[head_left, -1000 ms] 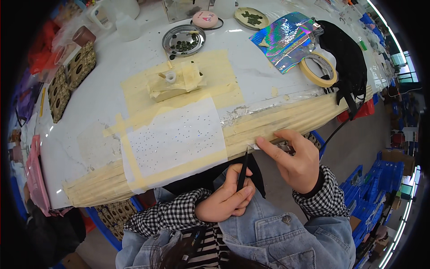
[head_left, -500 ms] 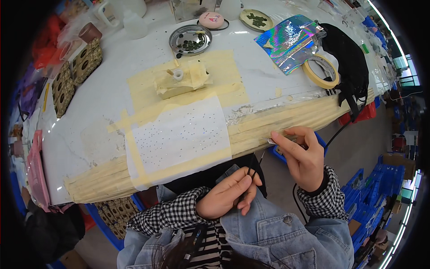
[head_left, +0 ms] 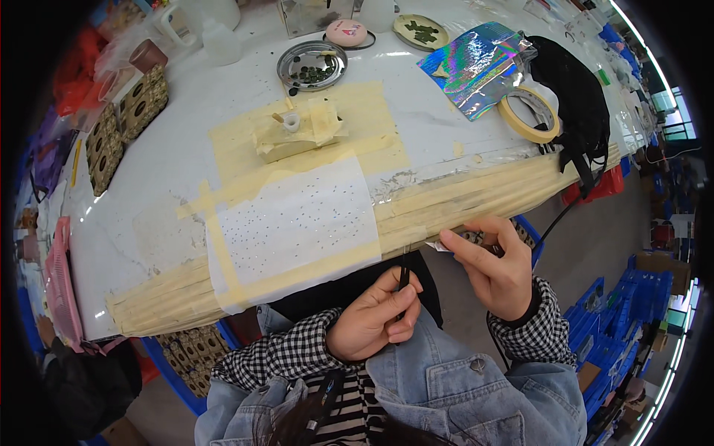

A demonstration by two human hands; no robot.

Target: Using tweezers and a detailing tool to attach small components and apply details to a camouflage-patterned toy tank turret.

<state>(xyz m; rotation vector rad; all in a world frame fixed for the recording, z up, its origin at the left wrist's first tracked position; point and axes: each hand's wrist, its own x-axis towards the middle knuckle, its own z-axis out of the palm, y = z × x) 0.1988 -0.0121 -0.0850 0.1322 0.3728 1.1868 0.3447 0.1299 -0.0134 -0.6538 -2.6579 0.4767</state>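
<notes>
My left hand (head_left: 379, 312) is closed in a pinch on black tweezers (head_left: 404, 276), whose thin tips point up at the table's taped front edge. To its right, my right hand (head_left: 500, 267) pinches a small whitish, shiny flat piece (head_left: 436, 246) between thumb and fingers; what it is I cannot make out. The tweezer tips and this piece are close together but apart. Left of both hands, a white sheet (head_left: 320, 230) scattered with tiny shiny stones lies taped down at the edge.
Behind the sheet sits a tape-covered block (head_left: 305, 149) with a small white cup (head_left: 290, 123). A metal dish (head_left: 344, 70) holds dark green pieces. At right lie a masking tape roll (head_left: 537, 136), an iridescent pouch (head_left: 476, 67) and a black bag (head_left: 569, 82). Below is a blue crate (head_left: 178, 379).
The tweezers have turned more upright and moved slightly left. My right hand has shifted a little left with the whitish piece, which is now nearer the tweezer tips.
</notes>
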